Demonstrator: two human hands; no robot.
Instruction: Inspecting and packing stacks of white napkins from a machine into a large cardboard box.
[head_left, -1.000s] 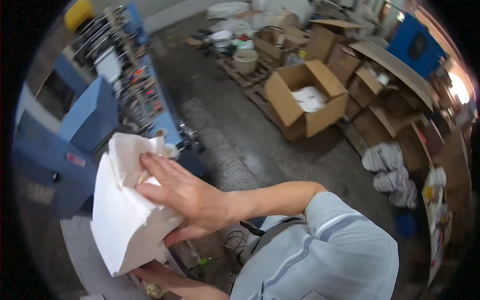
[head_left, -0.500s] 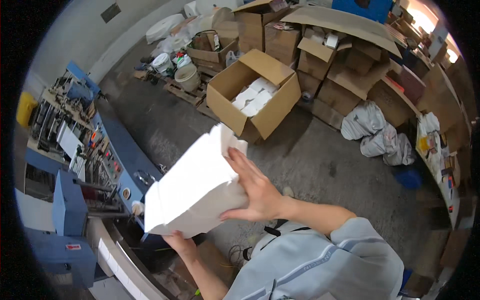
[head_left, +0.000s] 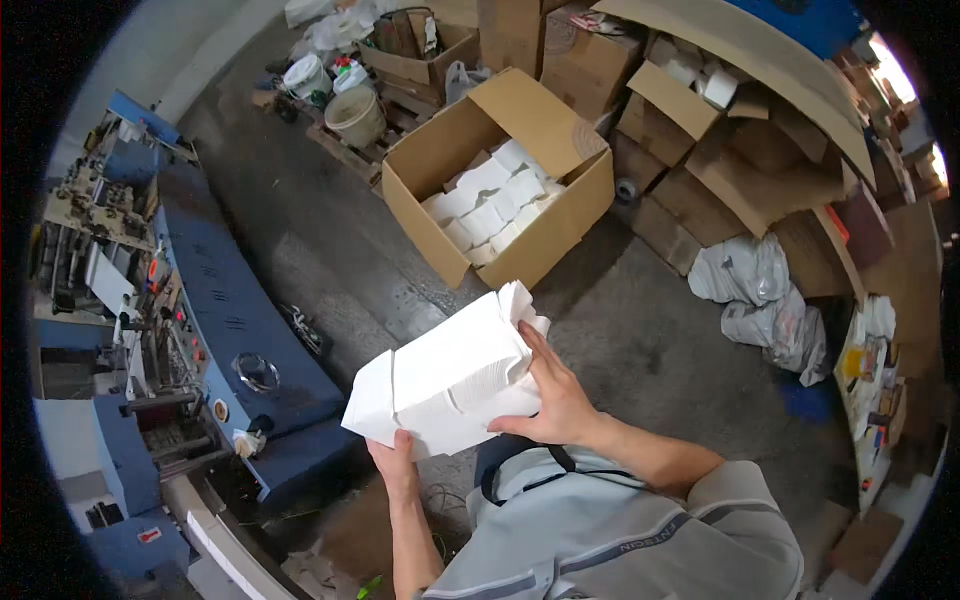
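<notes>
Between my two hands is a thick stack of white folded paper (head_left: 450, 365), held tilted in front of my body. A narrow white band appears to wrap it near its left end. My left hand (head_left: 394, 464) grips the lower left side, thumb on the near face and the other fingers hidden beneath. At the right end my right hand (head_left: 560, 398) is clamped on the stack, its fingers over the top and its thumb along the near side. Beyond the stack stands an open cardboard box (head_left: 545, 240), with several similar white stacks (head_left: 500, 200) lying in rows inside.
A blue machine (head_left: 235, 320) with rollers and buttons runs along the left. More cardboard boxes (head_left: 665, 130) are piled at the back right, with grey plastic bags (head_left: 765, 300) in front. Buckets (head_left: 355, 115) stand on a pallet at the far left. A cluttered bench (head_left: 868, 390) lines the right.
The stack, still in both hands, has shifted right and downward in view and lies flatter. My view has turned so that the open box appears closer and shows more of its contents.
</notes>
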